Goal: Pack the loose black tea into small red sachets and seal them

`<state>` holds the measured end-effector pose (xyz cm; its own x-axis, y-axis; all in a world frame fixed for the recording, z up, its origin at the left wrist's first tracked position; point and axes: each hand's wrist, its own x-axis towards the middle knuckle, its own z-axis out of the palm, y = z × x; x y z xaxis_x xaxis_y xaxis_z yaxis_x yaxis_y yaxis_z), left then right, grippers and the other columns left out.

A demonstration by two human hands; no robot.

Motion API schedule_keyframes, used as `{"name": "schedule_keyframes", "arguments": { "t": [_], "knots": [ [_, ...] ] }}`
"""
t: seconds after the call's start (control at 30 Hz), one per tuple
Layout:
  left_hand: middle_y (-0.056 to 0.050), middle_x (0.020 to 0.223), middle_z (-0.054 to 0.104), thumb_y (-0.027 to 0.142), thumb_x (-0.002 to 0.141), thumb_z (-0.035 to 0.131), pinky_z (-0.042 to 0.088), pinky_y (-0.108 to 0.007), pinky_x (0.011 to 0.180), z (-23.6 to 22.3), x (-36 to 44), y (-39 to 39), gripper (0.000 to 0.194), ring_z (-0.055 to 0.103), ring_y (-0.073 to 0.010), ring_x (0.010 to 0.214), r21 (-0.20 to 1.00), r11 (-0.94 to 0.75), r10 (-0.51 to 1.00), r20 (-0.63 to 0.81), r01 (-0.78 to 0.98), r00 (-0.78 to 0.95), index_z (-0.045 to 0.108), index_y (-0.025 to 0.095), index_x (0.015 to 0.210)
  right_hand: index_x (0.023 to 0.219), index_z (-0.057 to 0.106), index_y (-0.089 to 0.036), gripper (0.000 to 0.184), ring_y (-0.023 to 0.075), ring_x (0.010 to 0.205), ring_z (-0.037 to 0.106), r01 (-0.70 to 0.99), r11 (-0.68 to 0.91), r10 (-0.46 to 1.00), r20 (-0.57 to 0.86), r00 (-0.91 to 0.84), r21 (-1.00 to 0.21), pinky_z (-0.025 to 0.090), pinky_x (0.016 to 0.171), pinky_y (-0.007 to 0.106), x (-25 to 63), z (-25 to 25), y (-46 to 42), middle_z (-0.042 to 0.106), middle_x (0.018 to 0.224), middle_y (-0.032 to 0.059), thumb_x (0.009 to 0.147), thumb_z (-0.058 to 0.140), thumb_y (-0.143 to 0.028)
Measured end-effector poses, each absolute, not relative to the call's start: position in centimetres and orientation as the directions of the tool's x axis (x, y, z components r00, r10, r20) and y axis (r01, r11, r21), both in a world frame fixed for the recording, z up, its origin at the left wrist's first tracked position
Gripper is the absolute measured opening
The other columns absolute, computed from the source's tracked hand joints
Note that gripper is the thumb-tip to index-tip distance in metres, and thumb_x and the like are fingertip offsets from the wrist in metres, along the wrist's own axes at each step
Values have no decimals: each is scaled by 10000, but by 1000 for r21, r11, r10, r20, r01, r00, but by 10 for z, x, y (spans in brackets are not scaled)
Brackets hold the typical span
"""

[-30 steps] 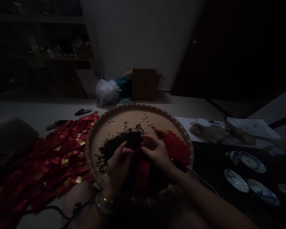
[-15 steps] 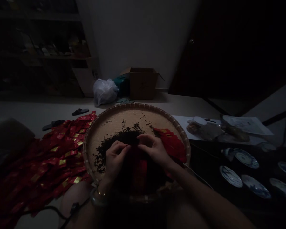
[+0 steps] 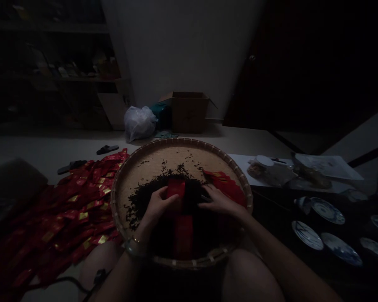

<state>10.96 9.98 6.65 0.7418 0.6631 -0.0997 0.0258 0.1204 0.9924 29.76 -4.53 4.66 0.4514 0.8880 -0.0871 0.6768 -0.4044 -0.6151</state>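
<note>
A round woven bamboo tray point(image 3: 138, 161) rests in front of me, with a heap of dark dried leaves point(image 3: 151, 184), like loose tea, in it. My left hand point(image 3: 159, 205) grips a red packet point(image 3: 176, 188) by its left side, upright over the leaves. To the right, my right hand point(image 3: 217, 201) is low at the heap, its fingers curled around a thin greyish thing too dark to make out. Beyond that hand lies a fanned stack of flat red packets point(image 3: 228, 184). Nearer me, another red packet point(image 3: 183, 237) lies in the tray's shadowed front.
Left of the tray spreads a large pile of red packets point(image 3: 82, 214) on the floor, near dark slippers point(image 3: 107, 149). Blue-and-white plates point(image 3: 327, 209) and bags point(image 3: 272, 172) lie at right. At the wall stand a cardboard box point(image 3: 190, 111) and a white plastic bag point(image 3: 140, 122).
Both hands were together at the tray's middle, fingers pinched. Now they are apart: the left shows a red packet held upright, and the right has shifted right and lower, onto the leaves.
</note>
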Motion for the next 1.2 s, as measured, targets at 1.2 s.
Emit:
{"name": "schedule_keyframes", "arguments": {
  "t": [1.2],
  "knots": [
    [-30, 697, 674, 460, 541, 778, 462, -240, 594, 67, 115, 96, 409, 602, -162, 649, 991, 110, 613, -130, 79, 780, 680, 123, 751, 1144, 644, -220, 311, 249, 1016, 633, 846, -156, 945, 172, 278, -510, 478, 868, 351, 252, 95, -3, 679, 1117, 82, 864, 529, -289]
  ]
}}
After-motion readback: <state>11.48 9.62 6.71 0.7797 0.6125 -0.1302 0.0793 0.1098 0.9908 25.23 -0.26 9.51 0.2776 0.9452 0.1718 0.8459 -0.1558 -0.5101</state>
